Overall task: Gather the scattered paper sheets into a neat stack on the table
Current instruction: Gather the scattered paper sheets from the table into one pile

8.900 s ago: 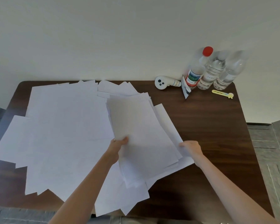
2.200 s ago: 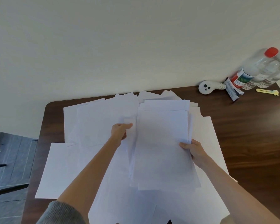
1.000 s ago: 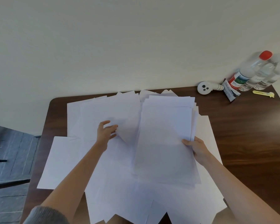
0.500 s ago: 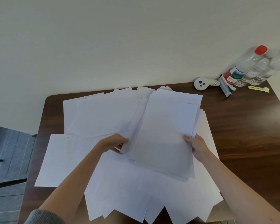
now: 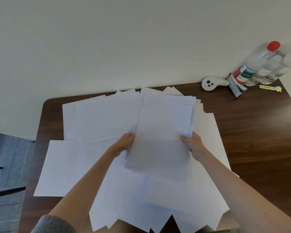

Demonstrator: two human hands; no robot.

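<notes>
Dark brown wood makes up the desk [image 5: 250, 132], which stands against a plain off-white wall [image 5: 107, 39], with grey floor tiles [image 5: 5, 157] showing past its left edge. White paper sheets [image 5: 104, 118] lie spread over most of the left and middle of the desk, overlapping at odd angles, and some corners poke over the near edge. Above them a bundle of sheets [image 5: 161, 140] is held between both hands. The left hand [image 5: 124, 142] grips its left edge with fingers curled round it (how far they reach underneath is hidden). The right hand [image 5: 193, 143] grips the right edge, thumb lying on the top sheet and fingers tucked beneath. The bundle sits roughly over the middle of the spread. Its near end is shaded, and its far end fans out slightly, so several sheet edges show along the top and right side. Whether the far end touches the loose sheets under it I cannot tell. A grey knitted sleeve [image 5: 54, 224] covers the left forearm at the bottom of the view, while the right forearm is bare. At the far right corner of the desk, well apart from the paper, stand three clear plastic bottles [image 5: 257, 64], one with a red cap [image 5: 273, 46] and a coloured label. Just beside them lie a small dark packet [image 5: 237, 84], a round white gadget [image 5: 208, 83] with dark dots on its face, and a thin yellow tool [image 5: 270, 87].
</notes>
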